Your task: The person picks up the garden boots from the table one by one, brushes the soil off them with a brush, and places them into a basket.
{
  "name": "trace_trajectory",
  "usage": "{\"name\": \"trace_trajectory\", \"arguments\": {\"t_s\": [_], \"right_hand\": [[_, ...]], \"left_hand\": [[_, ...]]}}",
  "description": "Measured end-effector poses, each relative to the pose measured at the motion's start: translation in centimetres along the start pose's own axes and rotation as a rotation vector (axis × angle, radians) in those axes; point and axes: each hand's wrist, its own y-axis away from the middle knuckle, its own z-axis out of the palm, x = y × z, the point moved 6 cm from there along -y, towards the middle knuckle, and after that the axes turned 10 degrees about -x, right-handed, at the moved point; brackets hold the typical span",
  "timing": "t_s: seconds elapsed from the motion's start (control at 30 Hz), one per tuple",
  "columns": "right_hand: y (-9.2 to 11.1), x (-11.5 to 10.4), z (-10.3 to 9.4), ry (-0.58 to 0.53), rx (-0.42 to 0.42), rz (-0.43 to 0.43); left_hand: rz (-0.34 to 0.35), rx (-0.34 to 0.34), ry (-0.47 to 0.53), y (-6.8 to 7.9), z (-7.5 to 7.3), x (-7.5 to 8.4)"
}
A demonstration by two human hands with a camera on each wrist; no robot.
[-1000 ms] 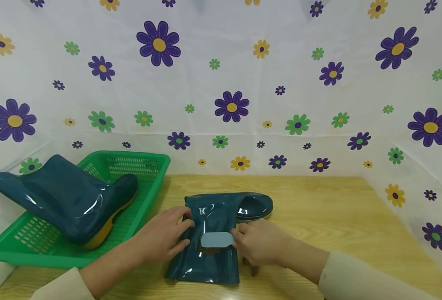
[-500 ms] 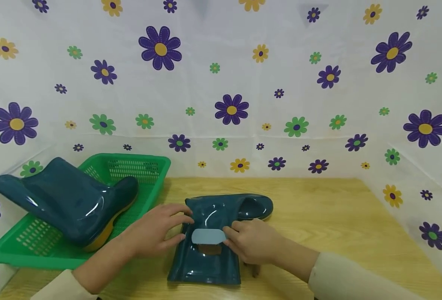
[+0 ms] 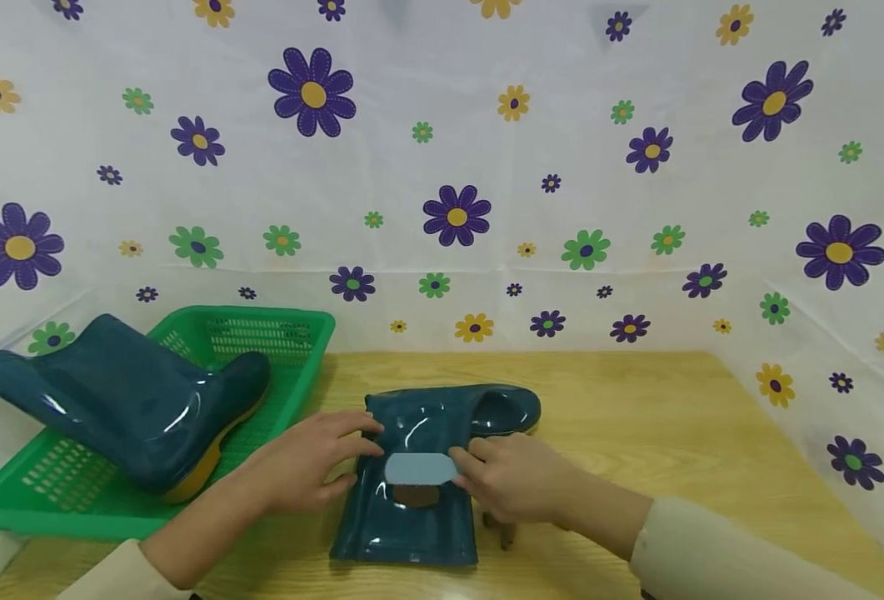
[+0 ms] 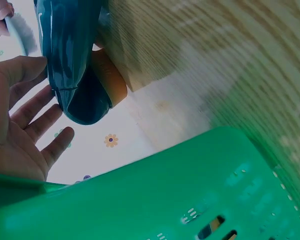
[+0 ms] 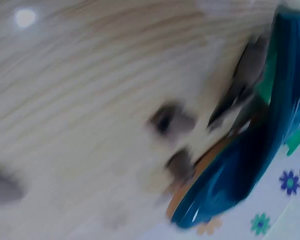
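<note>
A glossy dark teal rubber boot [image 3: 404,533] lies on its side on the table, its toe pointing to the right at the back. My right hand [image 3: 512,475] holds a brush [image 3: 419,468] by its end, over the boot's shaft. The brush has a pale blue oblong back, and its light bristles show in the left wrist view. Just below it, a brownish patch [image 3: 415,496] marks the shaft. My left hand [image 3: 307,462] is at the shaft's left edge, fingers spread and lightly bent, fingertips right at the rubber in the left wrist view.
A green perforated basket [image 3: 310,367] stands at the left, with a second teal boot [image 3: 142,400] leaning in it, sole tan. Small brown pieces [image 3: 505,529] lie by the right hand. A flowered white cloth [image 3: 382,167] hangs around the wooden table [image 3: 636,417].
The brush in my right hand has shifted left and away along the shaft, then slightly back right. My left thumb has drawn back to the left. The boot stays in place.
</note>
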Motion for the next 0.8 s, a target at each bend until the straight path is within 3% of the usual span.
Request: {"name": "trace_trajectory", "arguments": {"t_s": [0.1,0.2,0.33,0.47,0.63,0.8], "right_hand": [[-1.3,-0.8,0.3,0.016,0.015,-0.034],[-1.6,-0.8,0.9,0.032,-0.068,-0.028],[-0.4,-0.1,1.4,0.051,-0.144,-0.005],[0.3,0.6,0.8,0.007,-0.096,0.034],[-0.8,0.7,0.6,-0.078,-0.055,0.137],[-0.7,-0.3,2.1,-0.076,-0.118,0.087]], "left_hand": [[-0.004,0.002,0.011,0.0,-0.1,0.0],[-0.017,-0.008,0.018,-0.1,-0.1,0.0],[-0.040,-0.032,-0.001,0.0,-0.3,-0.1],[-0.058,-0.032,-0.010,0.2,-0.7,-0.5],[-0.048,-0.016,0.013,0.4,-0.9,-0.5],[-0.022,-0.018,0.007,-0.1,-0.4,-0.1]]}}
